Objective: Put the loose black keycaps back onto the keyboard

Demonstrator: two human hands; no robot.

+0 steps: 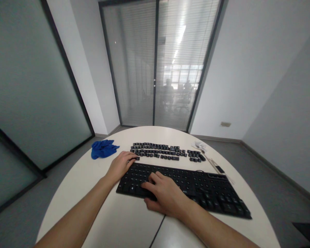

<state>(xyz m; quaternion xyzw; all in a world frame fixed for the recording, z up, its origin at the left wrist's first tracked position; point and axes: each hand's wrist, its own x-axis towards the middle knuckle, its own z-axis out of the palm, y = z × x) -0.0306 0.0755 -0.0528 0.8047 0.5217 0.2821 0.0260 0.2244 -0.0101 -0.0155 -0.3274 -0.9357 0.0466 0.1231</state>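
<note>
A black keyboard lies across the round table, set at a slight slant. My right hand is over its lower left part, index finger pressed on the keys, thumb apart and off the front edge; nothing shows in its grip. Beyond the keyboard's top left corner, my left hand has its fingertips on a small black keycap at the left end of the loose caps, thumb and index finger close about it. Rows of loose black keycaps are laid out behind the keyboard, with a smaller group to the right.
A crumpled blue cloth lies at the table's left. On the right are a crumpled white tissue and thin sticks with a black-ended tool. A seam runs through the pale tabletop. Glass panels with blinds stand behind.
</note>
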